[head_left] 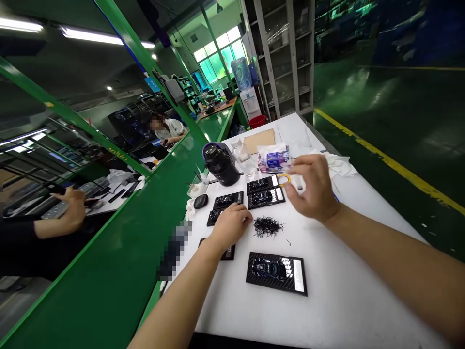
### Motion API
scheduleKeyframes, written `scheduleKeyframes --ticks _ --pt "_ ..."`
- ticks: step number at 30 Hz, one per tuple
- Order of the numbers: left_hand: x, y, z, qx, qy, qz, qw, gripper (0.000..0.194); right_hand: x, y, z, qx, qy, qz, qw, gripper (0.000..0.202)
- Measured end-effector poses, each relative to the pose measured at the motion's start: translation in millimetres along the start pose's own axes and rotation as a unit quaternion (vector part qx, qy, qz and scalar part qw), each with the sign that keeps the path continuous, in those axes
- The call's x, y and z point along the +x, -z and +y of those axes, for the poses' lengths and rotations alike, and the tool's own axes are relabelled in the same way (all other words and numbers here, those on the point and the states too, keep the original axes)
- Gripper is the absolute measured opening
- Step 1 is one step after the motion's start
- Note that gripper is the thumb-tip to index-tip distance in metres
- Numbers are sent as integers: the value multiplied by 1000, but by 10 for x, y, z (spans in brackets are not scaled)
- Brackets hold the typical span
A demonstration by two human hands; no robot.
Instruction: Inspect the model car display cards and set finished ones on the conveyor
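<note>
My left hand (232,224) rests over the white table with its fingers curled together at the left edge of a pile of thin black slivers (268,226); whatever its fingertips may pinch is too small to make out. My right hand (311,189) is raised above the table, thumb and fingers apart, near a yellow ring (284,180). Closest to me lies a dark model car (269,269) on a black carbon-patterned base with a white label. Two similar cars, a rear one (262,184) and a front one (263,197), sit beyond the pile. More bases lie partly hidden around my left hand.
At the back stand a black bottle (221,165) and a clear bottle (244,157). A printed packet (273,159), cardboard (259,141) and white cloth (341,165) lie farther off. A black oval case (201,201) is by the green partition (109,252). Co-workers sit beyond it.
</note>
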State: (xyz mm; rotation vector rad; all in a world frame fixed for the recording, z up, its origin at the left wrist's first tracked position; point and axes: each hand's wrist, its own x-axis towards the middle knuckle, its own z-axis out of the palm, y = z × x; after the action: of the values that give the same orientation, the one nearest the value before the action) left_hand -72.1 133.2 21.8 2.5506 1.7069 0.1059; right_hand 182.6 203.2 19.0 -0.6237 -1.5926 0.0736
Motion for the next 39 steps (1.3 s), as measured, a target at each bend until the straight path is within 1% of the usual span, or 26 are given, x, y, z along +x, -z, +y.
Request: scheduleKeyframes --ticks 1,2,3,5,7,8,10,13,16,19,23,25,28,30,32,34,37,39 --pt "-15 -1 -10 4 -3 2 1000 17 0 -4 -67 -2 64 -16 998 20" --pt "-34 5 -15 7 -8 3 1000 18 -12 -18 -135 7 109 -42 993 20" --pt "-57 20 -16 9 -12 4 1000 18 -36 -40 -202 26 128 -78 988 20" --pt "-108 77 -1 9 -17 9 1000 18 -110 -103 -325 78 111 -168 976 22" --pt "-164 167 43 3 -15 20 1000 18 -197 -172 -424 115 63 -249 959 22" --pt "-191 222 77 -4 -14 28 1000 18 -237 -203 -464 125 39 -280 951 22" --pt "-241 333 166 -19 -15 43 999 18 -299 -255 -524 133 2 -314 940 20" --pt "-291 459 309 -40 -24 52 998 19 -338 -294 -574 139 -57 -335 930 19" --pt "-309 499 402 -72 -23 58 995 18 -326 -288 -601 151 -122 -349 917 20" --pt "-317 473 427 -107 -8 85 991 16 -287 -260 -625 172 -183 -363 897 22" --pt "-348 407 432 -114 -7 127 985 13 -246 -244 -660 197 -272 -379 862 12" --pt "-376 377 453 -113 -14 151 982 11 -235 -245 -676 204 -305 -380 849 11" --pt "-433 333 521 -120 -13 185 975 11 -225 -235 -708 219 -330 -385 834 12" --pt "-481 294 590 -148 6 206 967 11 -220 -214 -743 232 -334 -395 824 12" --pt "-534 241 678 -195 43 229 953 10 -222 -187 -793 248 -331 -410 813 12" --pt "-584 176 776 -256 92 251 929 10 -233 -158 -850 258 -327 -425 804 12" --pt "-647 94 900 -331 160 253 895 11 -267 -124 -914 254 -333 -441 794 13" --pt "-688 74 947 -352 180 231 889 10 -293 -108 -934 245 -336 -450 790 13"
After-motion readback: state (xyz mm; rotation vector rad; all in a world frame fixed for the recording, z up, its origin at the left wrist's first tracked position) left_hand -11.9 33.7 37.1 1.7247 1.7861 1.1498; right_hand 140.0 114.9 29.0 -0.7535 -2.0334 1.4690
